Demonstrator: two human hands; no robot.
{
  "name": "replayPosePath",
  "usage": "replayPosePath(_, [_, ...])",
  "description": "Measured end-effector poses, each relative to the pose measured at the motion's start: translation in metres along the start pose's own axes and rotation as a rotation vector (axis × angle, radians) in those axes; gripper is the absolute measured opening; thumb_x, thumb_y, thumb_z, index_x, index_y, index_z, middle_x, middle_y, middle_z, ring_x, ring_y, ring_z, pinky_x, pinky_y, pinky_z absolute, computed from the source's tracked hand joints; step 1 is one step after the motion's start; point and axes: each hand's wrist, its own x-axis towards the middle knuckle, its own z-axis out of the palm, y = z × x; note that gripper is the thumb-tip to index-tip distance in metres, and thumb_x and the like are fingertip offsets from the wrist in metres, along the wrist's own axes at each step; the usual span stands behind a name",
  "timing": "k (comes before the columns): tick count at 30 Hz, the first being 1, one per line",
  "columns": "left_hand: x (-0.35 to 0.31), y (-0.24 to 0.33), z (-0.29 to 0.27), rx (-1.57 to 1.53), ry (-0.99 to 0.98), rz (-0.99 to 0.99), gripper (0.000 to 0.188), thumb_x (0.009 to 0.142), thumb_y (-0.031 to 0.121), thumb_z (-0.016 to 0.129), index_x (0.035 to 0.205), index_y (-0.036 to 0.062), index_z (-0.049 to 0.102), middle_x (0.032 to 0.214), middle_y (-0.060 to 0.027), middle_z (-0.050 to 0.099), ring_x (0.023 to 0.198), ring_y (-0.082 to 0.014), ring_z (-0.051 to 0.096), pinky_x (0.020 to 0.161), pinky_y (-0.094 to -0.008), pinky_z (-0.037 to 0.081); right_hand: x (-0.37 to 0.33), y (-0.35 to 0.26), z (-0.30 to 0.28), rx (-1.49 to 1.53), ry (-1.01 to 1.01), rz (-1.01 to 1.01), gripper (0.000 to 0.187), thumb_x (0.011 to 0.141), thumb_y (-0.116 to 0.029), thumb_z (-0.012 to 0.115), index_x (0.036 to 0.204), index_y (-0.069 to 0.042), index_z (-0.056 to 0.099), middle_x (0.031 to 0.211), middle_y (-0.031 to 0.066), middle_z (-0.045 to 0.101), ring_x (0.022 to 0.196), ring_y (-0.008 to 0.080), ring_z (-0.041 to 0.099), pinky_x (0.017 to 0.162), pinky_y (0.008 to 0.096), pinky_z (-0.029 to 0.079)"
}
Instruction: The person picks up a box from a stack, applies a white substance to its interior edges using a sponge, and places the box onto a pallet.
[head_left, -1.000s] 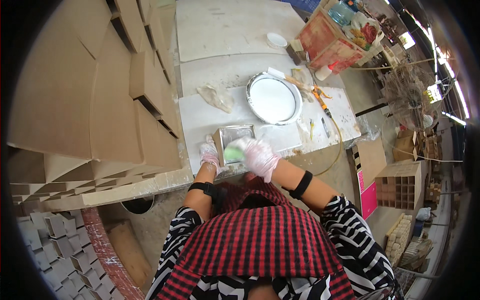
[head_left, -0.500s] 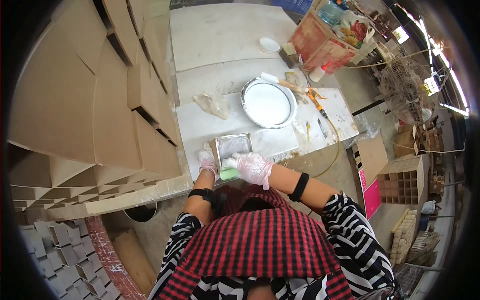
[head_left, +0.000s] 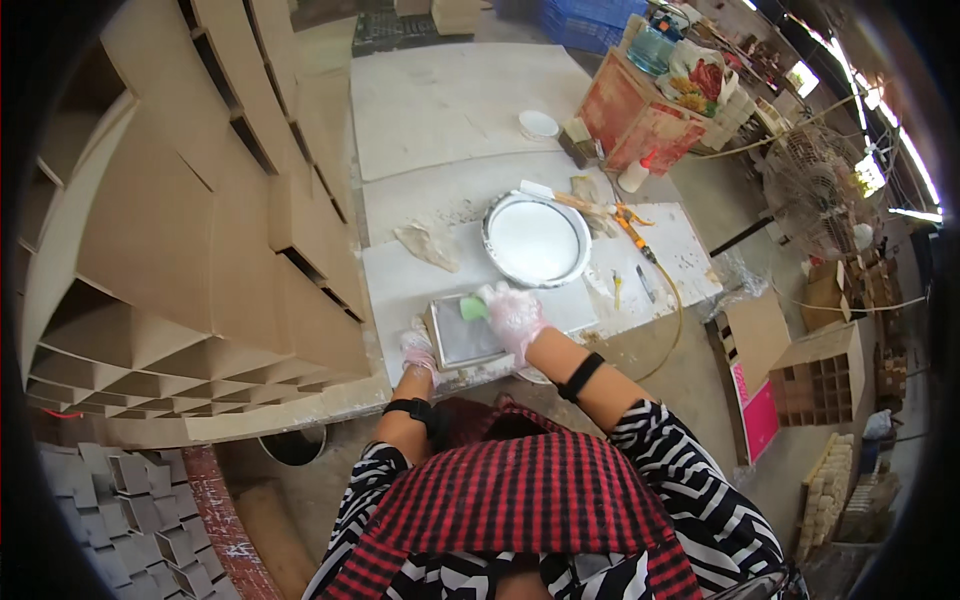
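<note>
A shallow rectangular tray (head_left: 434,336), with pale brown walls and a greyish-white inside, lies near the work table's front edge. My left hand (head_left: 417,347), in a thin clear glove, grips its left side. My right hand (head_left: 517,316), gloved likewise, is closed on a light-green pad (head_left: 473,308), which rests at the tray's far right part. Whether the pad is sponge or something stiffer I cannot tell. Just beyond stands a round basin (head_left: 488,250) of white liquid, with a wide white-headed brush (head_left: 560,197) lying across its far rim.
Stacked cardboard boxes (head_left: 240,270) wall off the left. A crumpled cloth (head_left: 428,246) lies left of the basin. On the right are an orange air gun (head_left: 634,234) with a trailing hose, a yellow-handled tool (head_left: 617,288) and a knife (head_left: 646,282). Farther back sits a small white bowl (head_left: 539,125).
My right hand and the green pad have moved from the tray's near side to its far right part. My left hand stays at the left side. The view has shifted slightly.
</note>
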Motion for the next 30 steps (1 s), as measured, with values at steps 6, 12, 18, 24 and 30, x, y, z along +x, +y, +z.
replayPosePath(6, [-0.025,0.009,-0.014,-0.083,0.023,-0.023,0.065,0.092,0.055,0.035,0.1,-0.0038,0.062,0.082,-0.0137,0.062,0.074,-0.0254,0.056,0.065,-0.0382,0.045,-0.04,0.023,-0.009,0.607,-0.023,0.115,0.039,0.082,-0.022,0.058,0.118,-0.009,0.049,0.107,0.0204,0.06,0.099,0.037,0.058,0.083,0.0404,0.046])
replayPosePath(12, [-0.096,0.073,-0.055,-0.311,0.066,0.353,0.048,0.095,0.042,0.042,0.086,-0.0001,0.063,0.069,-0.0064,0.058,0.06,-0.0179,0.051,0.057,-0.0331,0.043,-0.04,0.085,0.04,1.048,0.111,0.233,0.047,0.082,-0.021,0.06,0.124,-0.005,0.045,0.108,0.021,0.06,0.103,0.0336,0.057,0.087,0.0366,0.044])
replayPosePath(18, [-0.145,0.119,-0.046,0.456,0.356,0.706,0.032,0.093,0.032,0.044,0.089,0.0022,0.056,0.079,-0.0195,0.061,0.073,-0.0404,0.058,0.064,-0.0472,0.045,-0.021,0.096,0.055,1.011,0.098,0.173,0.05,0.082,-0.021,0.06,0.125,-0.003,0.044,0.11,0.0203,0.059,0.103,0.0333,0.057,0.086,0.0367,0.044])
replayPosePath(24, [-0.143,0.118,-0.014,0.752,0.252,0.821,0.034,0.093,0.031,0.043,0.076,0.0043,0.054,0.071,-0.019,0.058,0.066,-0.0371,0.058,0.059,-0.0474,0.044,-0.013,0.089,0.035,1.029,0.105,0.125,0.046,0.082,-0.021,0.06,0.122,-0.003,0.046,0.106,0.0202,0.06,0.101,0.0342,0.057,0.085,0.0376,0.044])
replayPosePath(30, [-0.177,0.111,-0.02,0.827,0.009,0.767,0.045,0.08,0.046,0.058,0.092,0.0034,0.062,0.094,-0.016,0.061,0.1,-0.0339,0.055,0.084,-0.0451,0.04,0.01,0.081,0.013,0.847,0.129,-0.079,0.042,0.081,-0.022,0.059,0.118,-0.005,0.049,0.107,0.0189,0.059,0.101,0.0362,0.056,0.085,0.0403,0.044])
